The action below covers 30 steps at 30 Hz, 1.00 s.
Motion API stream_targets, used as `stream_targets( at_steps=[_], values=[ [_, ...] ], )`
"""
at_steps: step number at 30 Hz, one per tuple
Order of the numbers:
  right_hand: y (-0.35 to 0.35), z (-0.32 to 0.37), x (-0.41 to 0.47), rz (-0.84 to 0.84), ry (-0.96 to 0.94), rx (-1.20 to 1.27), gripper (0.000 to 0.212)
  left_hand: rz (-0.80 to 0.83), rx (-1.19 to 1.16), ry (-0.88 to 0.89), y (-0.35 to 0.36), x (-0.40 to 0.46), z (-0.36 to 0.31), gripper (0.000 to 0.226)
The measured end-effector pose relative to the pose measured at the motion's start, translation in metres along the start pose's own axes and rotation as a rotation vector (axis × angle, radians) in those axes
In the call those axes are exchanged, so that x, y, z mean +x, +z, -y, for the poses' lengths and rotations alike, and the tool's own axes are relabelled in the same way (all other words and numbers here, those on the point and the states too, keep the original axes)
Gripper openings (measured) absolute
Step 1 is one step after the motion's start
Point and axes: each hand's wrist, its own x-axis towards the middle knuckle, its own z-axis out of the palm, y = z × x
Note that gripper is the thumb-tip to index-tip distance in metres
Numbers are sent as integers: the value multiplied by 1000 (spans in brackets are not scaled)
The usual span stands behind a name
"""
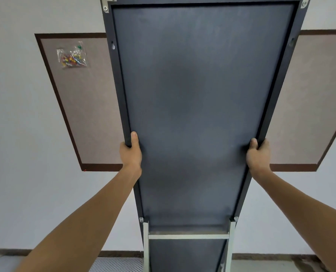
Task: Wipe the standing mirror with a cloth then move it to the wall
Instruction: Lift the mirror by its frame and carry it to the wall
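1. Head view: tall standing mirror with a dark rectangular frame and matte grey back panel (198,114) fills the middle of the frame, its back toward the person. It stands upright between both arms, in front of the pale wall (22,114); how near it is to the wall cannot be told.
2. Left hand (130,152) grips the left frame edge, thumb on the back face, fingers wrapped round the front and out of sight.
3. Right hand (258,154) clasps the right frame edge at about the same height, thumb on the back.
4. Pale metal stand with a crossbar (188,236) is hinged at the lower back. Its feet run out of view.
5. Behind the mirror hangs a brown-framed beige pinboard (84,105); a clear plastic bag of coloured push pins (72,55) is pinned to it, upper left.
6. No cloth in sight. Judgement: wiping looks done; this is the move to the wall.
7. Risks:
   - The glass faces away, so a forward tilt could knock the top against the pinboard.
   - The stand could swing loose and catch the floor or the feet.
   - Both grips sit low on a tall panel, so the top may tip.
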Motion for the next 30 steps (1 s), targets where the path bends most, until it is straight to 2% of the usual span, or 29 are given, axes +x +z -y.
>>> stream_targets(
  at_steps=[11,20,26,30],
  values=[
    [23,-49,71,98,-5,-10,29,-66,30,14,59,27,39,34],
    [22,-70,102,88,-41,30,29,-100,47,73,102,35,46,34],
    [27,-83,100,63,53,137,36,-48,81,49,110,55,49,39],
    [41,-91,91,113,91,107,38,-162,172,119,101,60,50,39]
  ],
)
